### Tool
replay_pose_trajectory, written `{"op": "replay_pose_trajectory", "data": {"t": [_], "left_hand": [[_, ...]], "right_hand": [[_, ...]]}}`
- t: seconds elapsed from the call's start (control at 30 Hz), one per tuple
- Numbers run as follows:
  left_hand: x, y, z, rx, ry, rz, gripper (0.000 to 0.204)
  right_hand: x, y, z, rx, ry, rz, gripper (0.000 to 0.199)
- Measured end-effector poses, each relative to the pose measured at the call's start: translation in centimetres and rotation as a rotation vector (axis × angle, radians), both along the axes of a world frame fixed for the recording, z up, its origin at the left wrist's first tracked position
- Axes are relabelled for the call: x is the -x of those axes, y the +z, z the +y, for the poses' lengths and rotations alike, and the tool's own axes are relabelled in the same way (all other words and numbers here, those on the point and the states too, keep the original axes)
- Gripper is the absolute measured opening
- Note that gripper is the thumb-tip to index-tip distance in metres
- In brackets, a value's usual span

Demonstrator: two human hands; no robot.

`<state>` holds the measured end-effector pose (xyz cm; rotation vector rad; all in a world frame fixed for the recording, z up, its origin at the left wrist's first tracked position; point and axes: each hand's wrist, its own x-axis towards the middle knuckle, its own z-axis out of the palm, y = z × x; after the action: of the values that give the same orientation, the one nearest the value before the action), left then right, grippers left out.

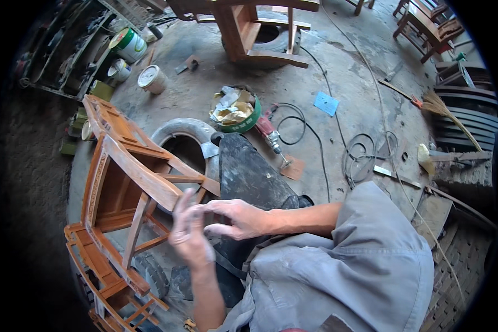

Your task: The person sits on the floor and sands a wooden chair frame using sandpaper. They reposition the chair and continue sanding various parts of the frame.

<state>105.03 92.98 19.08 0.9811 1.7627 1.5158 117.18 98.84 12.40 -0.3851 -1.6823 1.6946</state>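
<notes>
My left hand [191, 238] is raised in front of my lap, its fingers bent and slightly blurred. Whatever lies between those fingers, if anything, I cannot make out. From the right, my right hand [238, 217] reaches across, thumb and forefinger apart, fingertips meeting the left hand's fingers. Pale dust coats both hands. Just beyond them, a wooden chair [144, 166] lies tilted, one curved, whitish-dusted member ending close to my left fingers. Part of this chair rests over a tyre [163, 130].
A green-rimmed tub of crumpled sheets [250, 119] stands ahead, beside a red power drill [268, 133] with a black cord. Another wooden chair frame [240, 39] sits on a tyre at the back. Paint buckets [152, 79] stand at left; a broom [442, 108] leans at right.
</notes>
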Motion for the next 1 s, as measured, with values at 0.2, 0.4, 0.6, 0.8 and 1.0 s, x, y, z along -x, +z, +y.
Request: {"op": "replay_pose_trajectory", "data": {"t": [0.2,0.4,0.6,0.8,1.0], "left_hand": [[-2.7,-2.7,0.1,0.002,-0.097,0.078,0.031],[2.9,-5.0,-5.5,0.107,0.088,0.314,0.04],[11.9,-7.2,-17.9,0.543,0.35,1.16,0.031],[14.3,-11.9,-25.3,0.832,0.397,1.284,0.029],[15.2,-11.8,-25.9,0.859,0.326,1.215,0.028]], "right_hand": [[-2.8,-1.1,4.0,-0.109,-0.088,-0.096,0.014],[-2.1,-13.5,20.0,-0.097,-0.714,-0.573,0.022],[-3.9,-33.2,27.3,0.12,-0.371,-1.245,0.044],[6.2,-28.3,33.3,0.083,-0.533,-0.571,0.039],[1.2,-35.5,28.8,0.114,-0.511,-1.363,0.045]]}}
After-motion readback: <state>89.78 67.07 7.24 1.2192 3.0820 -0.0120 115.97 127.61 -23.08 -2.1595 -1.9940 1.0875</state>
